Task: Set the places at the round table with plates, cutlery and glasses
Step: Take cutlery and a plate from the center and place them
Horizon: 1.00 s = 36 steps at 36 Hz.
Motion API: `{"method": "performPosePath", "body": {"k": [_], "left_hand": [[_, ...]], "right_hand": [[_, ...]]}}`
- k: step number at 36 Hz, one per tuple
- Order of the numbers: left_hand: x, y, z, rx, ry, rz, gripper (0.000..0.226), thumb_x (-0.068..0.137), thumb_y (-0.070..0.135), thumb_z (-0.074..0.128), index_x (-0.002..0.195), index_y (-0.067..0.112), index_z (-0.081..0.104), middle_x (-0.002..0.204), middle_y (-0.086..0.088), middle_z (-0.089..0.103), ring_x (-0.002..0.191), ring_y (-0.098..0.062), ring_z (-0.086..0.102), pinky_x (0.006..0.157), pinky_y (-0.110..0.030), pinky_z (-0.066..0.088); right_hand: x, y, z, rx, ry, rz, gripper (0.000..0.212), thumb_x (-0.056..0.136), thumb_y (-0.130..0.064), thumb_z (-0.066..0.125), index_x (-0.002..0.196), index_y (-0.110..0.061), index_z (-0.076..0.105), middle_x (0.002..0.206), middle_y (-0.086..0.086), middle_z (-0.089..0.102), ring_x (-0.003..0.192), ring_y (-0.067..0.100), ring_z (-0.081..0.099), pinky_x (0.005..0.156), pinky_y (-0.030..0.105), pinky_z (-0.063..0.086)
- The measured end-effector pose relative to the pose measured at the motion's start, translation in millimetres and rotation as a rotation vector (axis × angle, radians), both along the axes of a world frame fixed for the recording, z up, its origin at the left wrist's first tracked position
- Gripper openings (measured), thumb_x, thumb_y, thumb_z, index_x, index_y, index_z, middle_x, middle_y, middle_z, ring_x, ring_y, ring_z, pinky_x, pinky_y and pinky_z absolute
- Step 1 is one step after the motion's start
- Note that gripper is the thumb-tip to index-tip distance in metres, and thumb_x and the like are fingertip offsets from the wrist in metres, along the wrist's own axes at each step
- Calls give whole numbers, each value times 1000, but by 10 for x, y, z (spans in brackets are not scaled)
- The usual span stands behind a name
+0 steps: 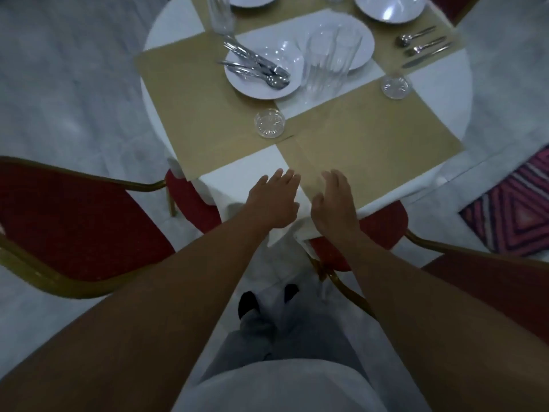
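Both grips are empty with fingers spread: the left hand (274, 200) and right hand (334, 203) hover side by side over the near edge of the round desk (246, 171), which wears a white cloth and tan placemats. Beyond the left hand stands a short ribbed glass (269, 124), and farther on a white plate (263, 72) carries loose shiny cutlery (255, 65). Just past the right hand lies a bare placemat (371, 135), with tall clear glasses (329, 60) farther off.
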State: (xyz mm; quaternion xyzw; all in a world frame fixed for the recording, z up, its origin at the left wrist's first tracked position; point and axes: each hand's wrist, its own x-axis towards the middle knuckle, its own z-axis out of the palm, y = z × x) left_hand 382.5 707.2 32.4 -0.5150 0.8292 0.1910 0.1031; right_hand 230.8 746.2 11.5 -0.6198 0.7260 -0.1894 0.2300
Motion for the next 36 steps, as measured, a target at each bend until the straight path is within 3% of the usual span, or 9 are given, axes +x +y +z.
{"method": "performPosePath", "body": {"k": [3,10,15,20,24,29,33,36], "left_hand": [[-33,-201,-15,10,8,-31,67,100,40,42,156,16,13,165,-3,10,152,-23,7,122,-43,14],[-195,-839,-129,48,14,-60,66,101,36,41,157,16,13,165,-3,9,152,-21,8,122,-42,13],[-330,-1278,-182,31,55,-50,61,99,30,44,154,13,23,162,-8,22,149,-25,19,119,-43,20],[-359,-1621,-203,-3,264,155,47,93,12,49,140,11,51,143,-11,51,135,-28,43,113,-41,33],[-372,-1918,-198,-45,340,347,39,92,5,47,125,13,64,126,-8,62,121,-24,54,106,-37,41],[-326,-2309,-132,-116,432,498,35,90,-1,45,115,10,68,111,-9,66,109,-23,58,96,-32,44],[-304,-2710,-68,-173,514,586,33,92,0,43,111,7,69,110,-12,68,107,-26,60,96,-36,46],[-316,-3043,-54,-188,560,627,30,93,2,43,108,6,69,109,-11,69,105,-26,62,96,-34,47]], "right_hand": [[-35,-148,-39,10,-29,-53,51,89,1,49,139,4,46,147,22,43,136,36,40,116,42,33],[-248,-723,-111,52,-111,-140,54,91,-10,46,144,-5,44,148,13,44,135,28,43,111,43,39],[-512,-1211,-143,74,-134,-170,52,90,-5,48,142,-5,49,141,15,48,131,30,45,110,45,40],[-768,-1657,-146,47,-151,-195,49,89,1,49,138,-1,54,135,18,54,127,32,50,110,40,39],[-946,-1994,-162,2,-210,-287,43,90,3,49,132,-2,60,128,18,60,119,32,57,102,32,38],[-1139,-2406,-165,12,-293,-389,40,93,-1,47,130,-6,63,122,13,67,115,28,61,104,36,44],[-1278,-2726,-193,3,-334,-499,35,97,-12,48,128,-12,65,112,7,72,106,22,64,87,19,39],[-1346,-2948,-194,1,-375,-557,35,97,-14,47,127,-14,65,107,4,73,103,19,66,92,25,47]]}}
